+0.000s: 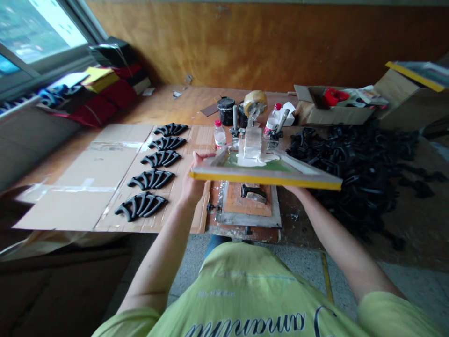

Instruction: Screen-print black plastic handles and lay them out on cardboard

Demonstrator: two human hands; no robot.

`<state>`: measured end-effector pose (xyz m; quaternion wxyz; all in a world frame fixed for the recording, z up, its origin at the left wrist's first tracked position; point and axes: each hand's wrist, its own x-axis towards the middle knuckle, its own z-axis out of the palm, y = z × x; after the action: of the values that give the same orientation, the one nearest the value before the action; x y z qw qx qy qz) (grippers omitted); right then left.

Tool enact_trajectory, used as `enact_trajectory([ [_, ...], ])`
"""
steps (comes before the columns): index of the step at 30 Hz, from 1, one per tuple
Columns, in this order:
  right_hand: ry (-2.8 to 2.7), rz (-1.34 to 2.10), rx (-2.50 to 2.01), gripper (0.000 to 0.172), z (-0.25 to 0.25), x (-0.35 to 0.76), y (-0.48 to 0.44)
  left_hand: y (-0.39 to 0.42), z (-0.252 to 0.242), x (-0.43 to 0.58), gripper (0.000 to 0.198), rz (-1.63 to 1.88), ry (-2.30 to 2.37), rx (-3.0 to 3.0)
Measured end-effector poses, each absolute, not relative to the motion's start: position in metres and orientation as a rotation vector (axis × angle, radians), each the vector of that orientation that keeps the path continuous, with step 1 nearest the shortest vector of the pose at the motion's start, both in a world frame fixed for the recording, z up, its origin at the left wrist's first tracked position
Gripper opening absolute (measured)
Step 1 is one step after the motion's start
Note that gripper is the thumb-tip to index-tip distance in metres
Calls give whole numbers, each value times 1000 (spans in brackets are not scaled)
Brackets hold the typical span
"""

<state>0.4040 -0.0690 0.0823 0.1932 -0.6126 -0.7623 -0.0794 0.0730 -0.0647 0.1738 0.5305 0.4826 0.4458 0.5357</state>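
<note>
A screen printing frame (pixel 266 179) with a yellow front edge is raised and tilted above a small base. My left hand (pixel 197 174) grips its left corner, fingers over the edge. White ink (pixel 253 160) lies on the green mesh beneath a pale block (pixel 253 142) of the clamp stand. My right hand (pixel 293 188) reaches under the frame's front edge; its fingers are hidden. Below the frame, a curved black plastic part (pixel 253 191) sits on a wooden jig (pixel 233 199) fixed to a metal plate (pixel 250 220).
On the cardboard (pixel 87 164) to the left, similar black parts (pixel 142 206) lie in several fanned rows. A large heap of black parts (pixel 351 164) covers the right side. Behind stand a red-capped bottle (pixel 220 135), a black tub (pixel 226 111), a tape roll (pixel 255 102) and an open carton (pixel 336 114).
</note>
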Motion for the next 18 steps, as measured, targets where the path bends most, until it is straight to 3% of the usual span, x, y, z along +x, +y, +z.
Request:
enact_trajectory([
  [4,-2294,29,-1848,26,48,348,-96,-26,205,90,54,1319,941,1142],
  [8,-2249,378,-2128,23,53,317,-102,-45,187,101,53,1446,984,1060],
  [10,-2109,453,-2185,27,62,305,-107,-79,157,109,56,1274,1112,1024],
  [11,-2052,435,-2174,28,66,297,-112,-98,140,114,59,997,1142,1008],
  [13,-2048,338,-2045,28,70,277,-124,-132,109,122,62,705,1155,875],
  [18,-2355,259,-1452,19,67,267,-152,-143,68,102,53,757,1244,725],
])
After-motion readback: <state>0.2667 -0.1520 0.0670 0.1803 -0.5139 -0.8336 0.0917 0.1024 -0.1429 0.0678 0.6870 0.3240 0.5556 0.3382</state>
